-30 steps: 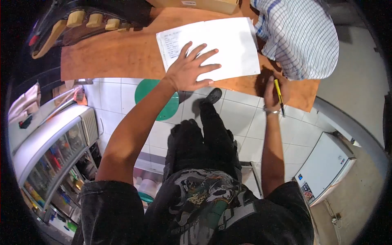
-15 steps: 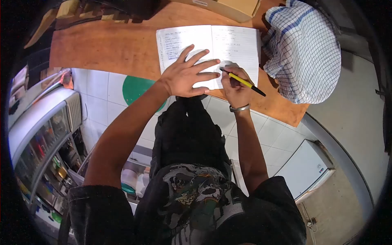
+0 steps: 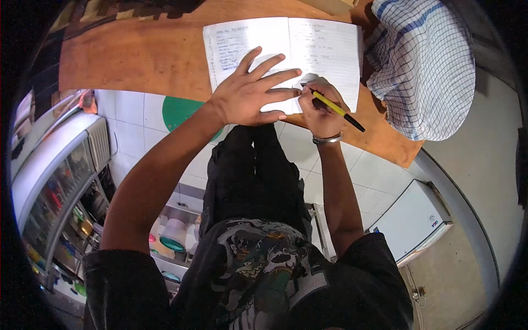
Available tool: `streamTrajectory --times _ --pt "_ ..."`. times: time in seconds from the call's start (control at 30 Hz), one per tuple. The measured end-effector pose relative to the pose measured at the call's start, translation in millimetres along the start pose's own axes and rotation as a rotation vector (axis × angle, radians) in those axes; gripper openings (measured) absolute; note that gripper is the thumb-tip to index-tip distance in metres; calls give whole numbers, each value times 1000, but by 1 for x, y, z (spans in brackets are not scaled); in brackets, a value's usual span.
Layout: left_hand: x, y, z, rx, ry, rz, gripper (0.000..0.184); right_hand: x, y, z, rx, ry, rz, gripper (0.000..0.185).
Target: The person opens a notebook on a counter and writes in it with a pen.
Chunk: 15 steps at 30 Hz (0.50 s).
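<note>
Head view: right hand (image 3: 323, 120) holds slim pen (image 3: 330, 104) over ruled notebook (image 3: 336, 58).

Notebook (image 3: 327, 41): thin paper, smooth, matt. Pen (image 3: 330, 104): looks plastic, smooth. Table (image 3: 132, 55): brown wood, smooth, low sheen. Checked cover (image 3: 426, 71): woven cloth, matt. Bracelet (image 3: 328, 139): shiny metal. Floor tiles (image 3: 129, 113): smooth, glossy. Shirt (image 3: 374, 286): dark cloth, matt. White cabinet (image 3: 410, 217): smooth panel, slight sheen.

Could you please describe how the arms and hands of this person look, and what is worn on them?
Short, plain black fabric sleeves belong to a black T-shirt with a grey and green print. The left hand and right hand wear no gloves. A shiny, silver-coloured band circles the right wrist; nothing shows on the left wrist.
</note>
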<state>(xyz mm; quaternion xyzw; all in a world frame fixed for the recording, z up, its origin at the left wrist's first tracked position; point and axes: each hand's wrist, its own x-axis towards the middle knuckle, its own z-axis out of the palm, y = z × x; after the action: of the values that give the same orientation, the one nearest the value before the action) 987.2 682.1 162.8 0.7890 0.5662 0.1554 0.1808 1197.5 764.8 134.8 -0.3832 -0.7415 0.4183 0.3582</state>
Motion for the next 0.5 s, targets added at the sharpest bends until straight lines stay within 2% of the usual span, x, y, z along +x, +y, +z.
streamTrajectory --times 0.2,0.27,0.3,0.5 --pt "1 -1 -1 -1 0 -1 50 7 -9 4 130 28 -62 15" --pt "1 0 -1 -4 -16 -3 50 5 -17 0 142 -1 107 14" --pt "1 0 0 -17 -14 -8 51 4 -15 -1 141 -1 112 14" --pt "1 0 0 -27 -1 -10 54 7 -13 -1 48 -42 38 14"
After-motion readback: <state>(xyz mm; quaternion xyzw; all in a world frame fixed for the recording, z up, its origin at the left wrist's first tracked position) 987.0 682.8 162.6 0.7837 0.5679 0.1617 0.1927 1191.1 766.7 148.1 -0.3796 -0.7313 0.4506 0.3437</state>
